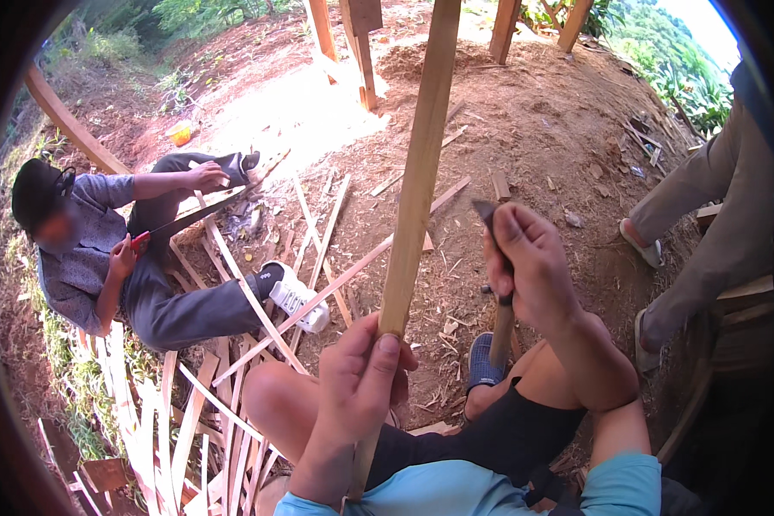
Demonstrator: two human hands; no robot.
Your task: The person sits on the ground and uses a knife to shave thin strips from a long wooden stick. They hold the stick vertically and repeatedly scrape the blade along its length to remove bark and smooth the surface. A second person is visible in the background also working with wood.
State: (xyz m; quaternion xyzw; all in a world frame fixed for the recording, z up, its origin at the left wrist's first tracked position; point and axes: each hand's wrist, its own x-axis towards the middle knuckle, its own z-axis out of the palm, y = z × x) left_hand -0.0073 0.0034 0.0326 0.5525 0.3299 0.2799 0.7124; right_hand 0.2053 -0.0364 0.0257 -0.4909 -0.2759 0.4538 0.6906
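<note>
My left hand (361,370) is closed around a long, flat wooden slat (417,181), thumb on its near face. The slat rises past the top of the view, and its lower end reaches down by my lap. To the right of it, my right hand (529,258) grips a knife (485,211). Its short dark blade pokes out above the fist, pointing up and left. Below the fist runs a long wooden shaft (501,331), apparently the knife's handle. Blade and slat are apart.
On the left a seated person (86,232) holds a red-handled saw (189,215) near wood strips. Many loose strips (172,421) lie at lower left. Another person's legs (705,215) stand at right. Wooden posts (361,60) rise behind; shavings litter the dirt ground (525,129).
</note>
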